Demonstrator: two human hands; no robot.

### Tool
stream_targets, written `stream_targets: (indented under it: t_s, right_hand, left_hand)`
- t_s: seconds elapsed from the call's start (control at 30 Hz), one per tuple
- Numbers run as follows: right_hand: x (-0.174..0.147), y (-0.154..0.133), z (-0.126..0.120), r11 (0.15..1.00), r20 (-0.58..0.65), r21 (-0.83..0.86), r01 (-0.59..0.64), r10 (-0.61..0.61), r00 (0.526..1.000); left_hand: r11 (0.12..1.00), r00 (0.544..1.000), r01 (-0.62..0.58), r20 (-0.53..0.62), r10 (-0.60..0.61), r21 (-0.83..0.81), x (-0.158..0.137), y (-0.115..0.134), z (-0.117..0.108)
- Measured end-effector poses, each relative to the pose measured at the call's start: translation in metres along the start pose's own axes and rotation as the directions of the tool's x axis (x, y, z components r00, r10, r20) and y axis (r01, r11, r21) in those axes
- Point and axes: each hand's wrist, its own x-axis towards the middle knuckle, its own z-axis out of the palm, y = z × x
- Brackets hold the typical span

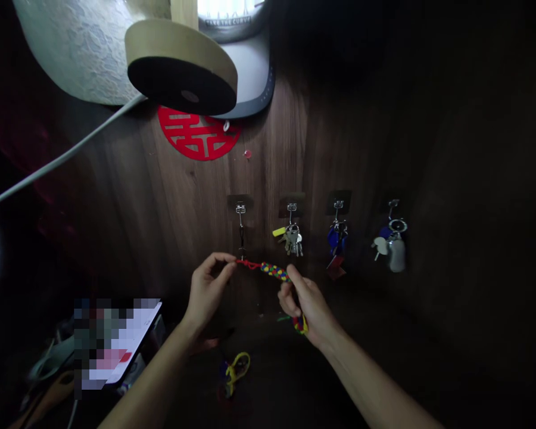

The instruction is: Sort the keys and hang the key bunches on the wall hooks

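A braided cord (274,272) in red, yellow, blue and green stretches between my hands, in front of a brown wooden panel. My left hand (209,289) pinches the thin red string (250,264) at its left end. My right hand (310,302) is closed round the braid, and more of it hangs below the fingers. Just above the red string, a dark strap and a small metal clasp hang from the leftmost hook (240,210). Lower down, in the shadow, lies a bundle of yellow, blue and red cord (239,366).
Key bunches hang on the hooks to the right: silver keys (293,241), blue ones (337,238) and a grey fob (397,255). Overhead is a round lamp (183,68) with a white cable, before two caps and a red paper cut-out (201,140). A lit screen (136,339) stands lower left.
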Motion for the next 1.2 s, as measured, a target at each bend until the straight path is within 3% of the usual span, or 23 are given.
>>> stream_targets:
  t_s: [0.17,0.4,0.67,1.03,1.2]
  right_hand:
    - [0.03,-0.02,0.031,0.984,0.021,0.156,0.084,-0.089,0.996]
    - [0.067,-0.026,0.044,0.973,-0.022,0.198,0.119,-0.117,0.993]
    - [0.073,0.003,0.034,0.992,-0.059,0.118,0.039,-0.032,0.998]
    - [0.056,0.052,0.017,0.996,-0.049,-0.043,0.082,-0.084,0.995]
    - [0.041,0.066,0.006,0.997,-0.058,-0.072,0.022,-0.026,0.998]
  left_hand:
    - [0.984,0.971,-0.175,-0.16,0.179,0.039,0.04,0.014,0.002]
    - [0.972,0.942,-0.215,-0.243,0.233,0.098,0.067,0.01,0.008]
    - [0.975,0.952,-0.156,-0.238,0.191,0.159,0.049,-0.008,0.016]
    - [0.998,0.989,-0.066,-0.132,0.063,-0.02,0.016,-0.042,0.03]
    - [0.998,0.998,-0.006,-0.059,0.002,-0.069,0.001,-0.051,0.032]
